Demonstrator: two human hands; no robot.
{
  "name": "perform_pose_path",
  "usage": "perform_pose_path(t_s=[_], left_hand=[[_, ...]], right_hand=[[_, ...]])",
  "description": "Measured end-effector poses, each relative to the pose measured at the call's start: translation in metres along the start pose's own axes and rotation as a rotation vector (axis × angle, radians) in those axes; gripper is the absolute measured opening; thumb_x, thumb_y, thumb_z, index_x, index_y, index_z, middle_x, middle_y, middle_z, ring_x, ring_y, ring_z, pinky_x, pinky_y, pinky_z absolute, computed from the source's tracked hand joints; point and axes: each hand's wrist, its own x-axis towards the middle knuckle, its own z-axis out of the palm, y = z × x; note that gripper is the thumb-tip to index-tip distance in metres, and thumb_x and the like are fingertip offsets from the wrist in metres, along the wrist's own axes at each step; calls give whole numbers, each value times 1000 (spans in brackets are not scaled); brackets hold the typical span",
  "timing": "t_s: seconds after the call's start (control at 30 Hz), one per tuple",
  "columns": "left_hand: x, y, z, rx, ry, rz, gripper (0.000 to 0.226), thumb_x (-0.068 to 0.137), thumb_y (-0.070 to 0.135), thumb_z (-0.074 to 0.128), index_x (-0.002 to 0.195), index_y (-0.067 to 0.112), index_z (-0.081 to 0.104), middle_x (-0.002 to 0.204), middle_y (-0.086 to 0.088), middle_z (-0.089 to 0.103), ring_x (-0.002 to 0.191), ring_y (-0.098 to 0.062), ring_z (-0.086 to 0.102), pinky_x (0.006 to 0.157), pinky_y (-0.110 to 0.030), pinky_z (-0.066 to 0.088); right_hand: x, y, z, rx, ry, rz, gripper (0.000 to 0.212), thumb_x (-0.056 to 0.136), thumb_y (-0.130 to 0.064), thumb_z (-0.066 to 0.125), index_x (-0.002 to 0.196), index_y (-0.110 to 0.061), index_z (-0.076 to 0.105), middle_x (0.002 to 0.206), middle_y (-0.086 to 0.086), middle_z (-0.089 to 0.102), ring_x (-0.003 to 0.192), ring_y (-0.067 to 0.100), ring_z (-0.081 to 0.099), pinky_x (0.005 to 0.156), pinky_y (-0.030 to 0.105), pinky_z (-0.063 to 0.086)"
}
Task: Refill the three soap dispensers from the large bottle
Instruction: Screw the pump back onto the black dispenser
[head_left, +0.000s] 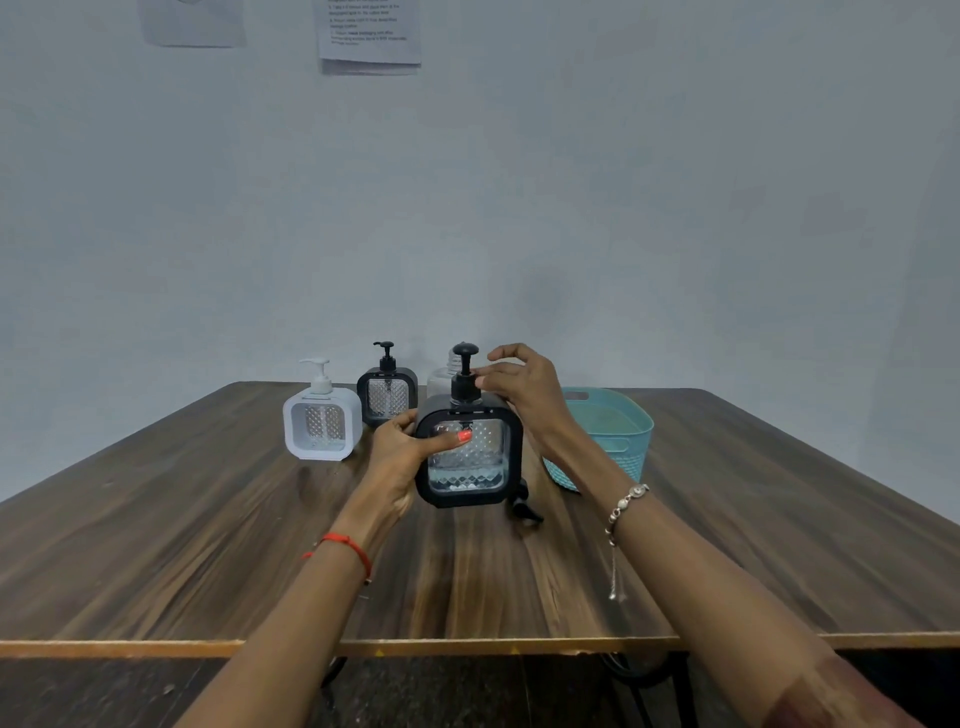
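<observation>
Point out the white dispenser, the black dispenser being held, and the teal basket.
white dispenser (322, 425): head view, on its clear front window.
held black dispenser (470, 470): head view, low on its front window.
teal basket (636, 447): head view, on its right outer wall.

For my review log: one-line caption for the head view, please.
Left hand holds the near black dispenser while right hand pinches its pump.

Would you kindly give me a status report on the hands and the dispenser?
Left hand grips front black dispenser, liquid low. Right hand pinches its pump. Large bottle behind, partly hidden. Teal basket off right, not in the way.
</observation>
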Motion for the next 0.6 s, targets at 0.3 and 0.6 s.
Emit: perform_pose_path(t_s=[0.3, 0.6], left_hand=[[-3, -1, 3, 48, -14, -3, 44, 57, -13, 76, 93, 7, 62, 89, -10, 70, 76, -22, 68, 64, -30, 59], [-3, -2, 6, 47, -6, 20, 40, 60, -16, 74, 89, 8, 61, 82, -8, 69, 62, -12, 69, 57, -26, 58]], right_hand=[[1, -1, -3, 23, -85, 58, 24, 75, 15, 49, 80, -3, 64, 80, 9, 63, 77, 28, 59, 72, 30, 52], [2, 1, -5, -306, -36, 17, 31, 61, -12, 85, 77, -12, 59, 74, 2, 60, 66, 14, 57, 65, 25, 50]])
